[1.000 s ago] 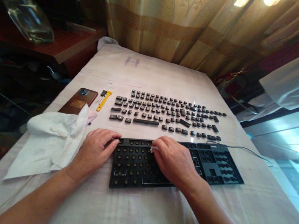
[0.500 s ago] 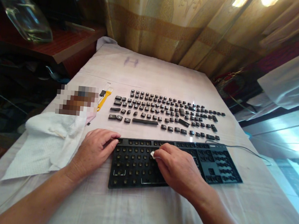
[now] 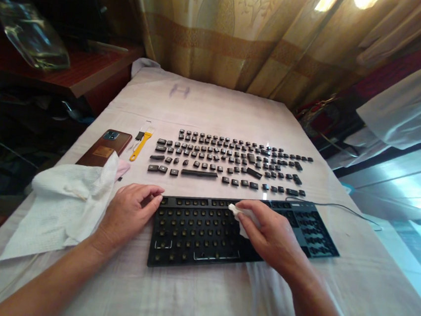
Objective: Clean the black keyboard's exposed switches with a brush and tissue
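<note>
A black keyboard (image 3: 184, 232) with its keycaps off lies on the cloth-covered surface, its bare key stems showing. My left hand (image 3: 130, 215) grips its upper left corner between thumb and fingers. Pinched in my right hand (image 3: 272, 233) is a white tissue (image 3: 243, 222), its tip against the upper middle of the keyboard. That hand hides part of the keyboard's right half. Beyond the keyboard, loose black keycaps (image 3: 245, 183) lie in rows, among them a long space bar (image 3: 199, 174).
Left of the keycaps are a yellow-handled brush (image 3: 141, 145) and a brown phone (image 3: 113, 141). A crumpled white cloth (image 3: 60, 203) partly covers the phone. The keyboard's cable (image 3: 343, 206) trails right. A glass container (image 3: 34, 36) stands on the wooden table (image 3: 103, 66).
My right hand has moved right and slightly up along the keyboard with the tissue, of which more shows now. My left hand keeps its grip on the corner.
</note>
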### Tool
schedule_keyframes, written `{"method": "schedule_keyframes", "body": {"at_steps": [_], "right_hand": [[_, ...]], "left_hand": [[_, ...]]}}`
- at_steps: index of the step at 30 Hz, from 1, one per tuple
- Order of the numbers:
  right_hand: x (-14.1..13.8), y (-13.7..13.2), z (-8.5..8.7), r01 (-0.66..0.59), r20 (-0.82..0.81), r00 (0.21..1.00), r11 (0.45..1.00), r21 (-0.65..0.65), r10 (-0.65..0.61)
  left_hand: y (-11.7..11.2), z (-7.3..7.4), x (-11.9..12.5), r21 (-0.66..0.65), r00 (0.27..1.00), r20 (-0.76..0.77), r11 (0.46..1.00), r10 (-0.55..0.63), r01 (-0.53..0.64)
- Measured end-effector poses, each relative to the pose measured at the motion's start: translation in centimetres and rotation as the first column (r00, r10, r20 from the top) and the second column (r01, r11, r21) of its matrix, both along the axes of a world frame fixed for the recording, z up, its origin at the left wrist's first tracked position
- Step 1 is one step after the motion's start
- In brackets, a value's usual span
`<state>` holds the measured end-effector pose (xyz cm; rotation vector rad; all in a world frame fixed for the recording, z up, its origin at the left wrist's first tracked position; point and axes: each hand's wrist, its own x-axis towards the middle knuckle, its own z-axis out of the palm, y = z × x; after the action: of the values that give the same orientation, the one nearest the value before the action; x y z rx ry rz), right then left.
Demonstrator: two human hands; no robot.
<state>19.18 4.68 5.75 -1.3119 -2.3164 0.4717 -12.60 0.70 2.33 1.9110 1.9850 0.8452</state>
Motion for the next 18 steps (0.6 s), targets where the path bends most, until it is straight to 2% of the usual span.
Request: {"method": "schedule_keyframes", "body": {"at_steps": [3, 6, 12, 18], "right_hand": [[-0.6, 0.1, -0.3, -0.034, 0.04, 0.999, 0.998, 0.046, 0.032], [-1.5, 0.3, -0.1, -0.073, 0.176, 0.983, 0.991, 0.112, 0.052], [-3.5, 0.6, 0.8, -0.164, 0.46, 0.881, 0.984, 0.075, 0.112], [-3.7, 0.5, 0.8, -0.336, 0.547, 0.81, 0.932, 0.134, 0.213]], "left_hand": [[0.7, 0.4, 0.2, -0.021, 1.0, 0.006, 1.0, 0.007, -0.006], [1.2, 0.5, 0.4, -0.035, 0.999, 0.018, 0.999, 0.026, -0.026], [1.2, -0.2, 0.6, -0.014, 0.998, 0.031, 0.999, 0.053, -0.052], [1.0, -0.5, 0.5, -0.021, 0.998, 0.041, 0.998, 0.055, -0.054]]}}
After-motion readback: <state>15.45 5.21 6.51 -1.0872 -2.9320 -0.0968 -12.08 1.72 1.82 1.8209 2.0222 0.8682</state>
